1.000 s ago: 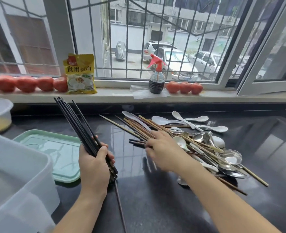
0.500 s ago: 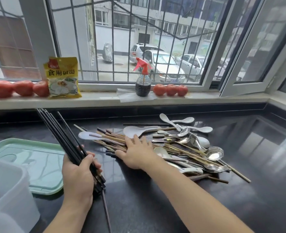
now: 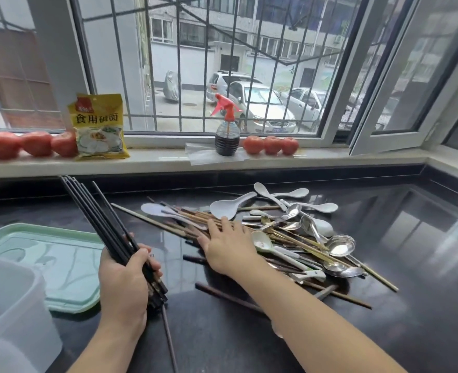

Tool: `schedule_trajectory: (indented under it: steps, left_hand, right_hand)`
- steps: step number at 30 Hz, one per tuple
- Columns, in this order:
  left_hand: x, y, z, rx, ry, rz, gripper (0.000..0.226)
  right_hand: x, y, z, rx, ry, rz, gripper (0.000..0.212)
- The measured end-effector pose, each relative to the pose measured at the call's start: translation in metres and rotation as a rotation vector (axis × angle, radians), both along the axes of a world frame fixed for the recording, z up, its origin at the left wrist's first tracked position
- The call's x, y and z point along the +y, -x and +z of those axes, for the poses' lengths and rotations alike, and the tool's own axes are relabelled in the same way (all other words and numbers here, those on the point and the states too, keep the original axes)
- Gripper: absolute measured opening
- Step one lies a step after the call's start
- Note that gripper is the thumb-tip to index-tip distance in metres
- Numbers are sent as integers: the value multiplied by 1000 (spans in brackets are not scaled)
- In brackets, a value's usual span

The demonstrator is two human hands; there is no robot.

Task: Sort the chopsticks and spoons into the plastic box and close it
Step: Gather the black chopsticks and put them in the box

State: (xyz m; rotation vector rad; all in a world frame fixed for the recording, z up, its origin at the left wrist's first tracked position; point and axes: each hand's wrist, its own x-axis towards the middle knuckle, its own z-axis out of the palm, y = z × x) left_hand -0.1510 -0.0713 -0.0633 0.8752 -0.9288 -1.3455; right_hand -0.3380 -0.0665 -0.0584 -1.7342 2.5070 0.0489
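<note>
My left hand [image 3: 127, 281] grips a bundle of several black chopsticks [image 3: 96, 216], held tilted with the tips pointing up and left. My right hand [image 3: 229, 244] lies flat with straight fingers on the mixed pile of wooden chopsticks [image 3: 184, 224] and spoons [image 3: 314, 238] on the black counter. White ceramic spoons [image 3: 284, 195] and metal spoons [image 3: 339, 244] lie tangled at the right of the pile. The translucent plastic box [image 3: 10, 313] stands at the lower left, and its green lid [image 3: 47, 262] lies flat beside it. One dark chopstick [image 3: 170, 343] lies on the counter below my left hand.
On the windowsill stand a yellow food packet [image 3: 98, 127], a spray bottle with a red trigger [image 3: 226, 130] and rows of tomatoes [image 3: 271, 145] [image 3: 28, 144]. The black counter [image 3: 397, 265] runs on to the right. A window sash [image 3: 400, 76] stands swung inward at the right.
My right hand has slid left across the pile and flattened onto the wooden chopsticks. My left hand has kept its hold on the black chopsticks. The view has shifted to the right.
</note>
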Motion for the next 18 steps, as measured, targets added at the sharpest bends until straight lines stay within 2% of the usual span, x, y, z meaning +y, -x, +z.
schedule_trajectory:
  steps: [3, 5, 6, 8, 10, 12, 14, 16, 18]
  left_hand:
    - [1, 0, 1, -20, 11, 15, 33]
    - [1, 0, 3, -39, 22, 41, 36]
    - [1, 0, 4, -64, 38, 76, 37]
    - [4, -3, 6, -146, 106, 183, 34]
    - [6, -6, 7, -230, 183, 267, 17]
    - [7, -9, 6, -288, 233, 317, 9]
    - [8, -11, 6, -330, 265, 340, 12]
    - [11, -12, 10, -333, 270, 351, 23]
    - [13, -13, 15, -334, 277, 357, 29]
  right_hand:
    - [0, 3, 7, 55, 137, -30, 58]
    - [16, -21, 9, -15, 286, 144, 53]
    - [30, -39, 9, -101, 293, 262, 53]
    - [58, -75, -1, -240, 174, 443, 58]
    - [74, -88, -18, -188, 126, 517, 60]
    - [71, -79, -27, -47, 140, 518, 57]
    - [66, -62, -21, 43, 114, 479, 56]
    - [64, -53, -8, 43, 124, 426, 58]
    - [75, -63, 2, -67, 203, 417, 58]
